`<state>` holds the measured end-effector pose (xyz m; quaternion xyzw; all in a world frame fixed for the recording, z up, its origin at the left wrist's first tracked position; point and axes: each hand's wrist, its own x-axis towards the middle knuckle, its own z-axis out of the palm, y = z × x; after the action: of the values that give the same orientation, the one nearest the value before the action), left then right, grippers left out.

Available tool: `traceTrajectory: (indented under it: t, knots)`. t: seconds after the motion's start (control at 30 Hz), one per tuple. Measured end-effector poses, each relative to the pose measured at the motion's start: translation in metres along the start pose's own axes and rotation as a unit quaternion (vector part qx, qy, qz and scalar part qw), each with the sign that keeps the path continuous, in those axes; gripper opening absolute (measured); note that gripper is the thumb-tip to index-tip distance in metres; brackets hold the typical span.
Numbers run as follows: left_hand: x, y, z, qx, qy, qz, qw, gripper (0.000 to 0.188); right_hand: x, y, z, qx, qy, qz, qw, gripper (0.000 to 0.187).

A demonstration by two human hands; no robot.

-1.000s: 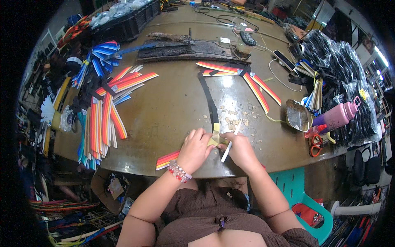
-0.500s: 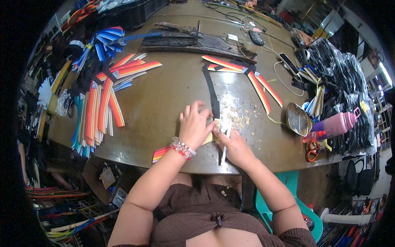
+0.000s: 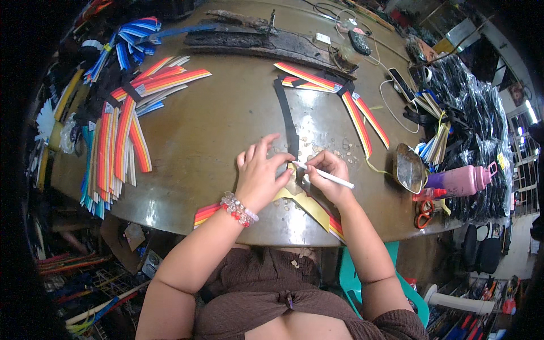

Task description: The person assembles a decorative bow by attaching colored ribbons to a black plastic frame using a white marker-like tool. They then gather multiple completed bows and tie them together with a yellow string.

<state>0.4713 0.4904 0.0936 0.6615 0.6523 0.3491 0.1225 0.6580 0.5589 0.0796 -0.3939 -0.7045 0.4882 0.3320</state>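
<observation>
My left hand [image 3: 262,173] lies flat with fingers spread on a yellow strap piece [image 3: 303,199] near the table's front edge. A bead bracelet [image 3: 238,208] circles that wrist. My right hand [image 3: 327,177] grips a thin white stick [image 3: 327,176], its tip touching the yellow piece between the two hands. A long black strip [image 3: 287,117] runs away from the hands toward the table's middle. Striped red and orange strips [image 3: 207,212] stick out from under my left wrist.
A pile of striped strips [image 3: 116,141] lies at the left, more striped strips [image 3: 356,107] at the right. A metal dish [image 3: 409,168], pink bottle [image 3: 462,179], orange scissors [image 3: 422,209] and black bagged goods [image 3: 476,113] stand at the right. A phone [image 3: 401,84] lies far right.
The hands have shifted slightly forward on the table. The left hand now lies flatter with fingers spread, and the white stick is tilted more level in the right hand.
</observation>
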Motion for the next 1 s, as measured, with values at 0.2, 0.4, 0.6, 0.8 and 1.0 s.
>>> traceTrajectory:
  t: [0.2,0.4,0.6,0.8,1.0]
  knots:
    - [-0.002,0.0,0.002,0.02,-0.001,0.009,1.0,0.025,0.002,-0.01,-0.004,-0.046,-0.01,0.002,0.999,0.013]
    - [0.001,0.009,-0.005,0.022,0.046,0.002,0.999,0.018,-0.005,-0.017,0.004,-0.064,-0.034,-0.095,0.993,0.019]
    - [-0.036,0.032,-0.026,0.069,-0.172,0.198,0.962,0.009,0.0,-0.033,0.002,-0.134,-0.076,-0.035,0.987,0.025]
    - [-0.04,0.061,0.001,0.211,-0.146,0.172,0.951,0.021,-0.069,-0.053,-0.03,-0.011,0.066,0.083,0.994,0.021]
    - [-0.044,0.078,0.021,0.282,-0.102,0.153,0.942,0.043,-0.139,-0.017,-0.018,-0.122,0.182,0.04,0.975,0.011]
